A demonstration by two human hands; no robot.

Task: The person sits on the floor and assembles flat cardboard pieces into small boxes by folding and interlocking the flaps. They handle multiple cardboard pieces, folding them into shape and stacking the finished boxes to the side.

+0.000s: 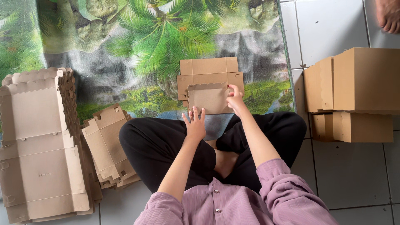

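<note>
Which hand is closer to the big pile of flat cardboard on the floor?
Left. The left hand is nearer the big flat cardboard stack; the right hand rests farther away on the flat box piece.

A bare foot (pixel 389 16) at the top right corner is cut off by the frame edge, as is the tall stack of flat brown cardboard box blanks (pixel 37 141) at left; the assembled brown cardboard boxes (pixel 362 91) run past the right edge
</note>
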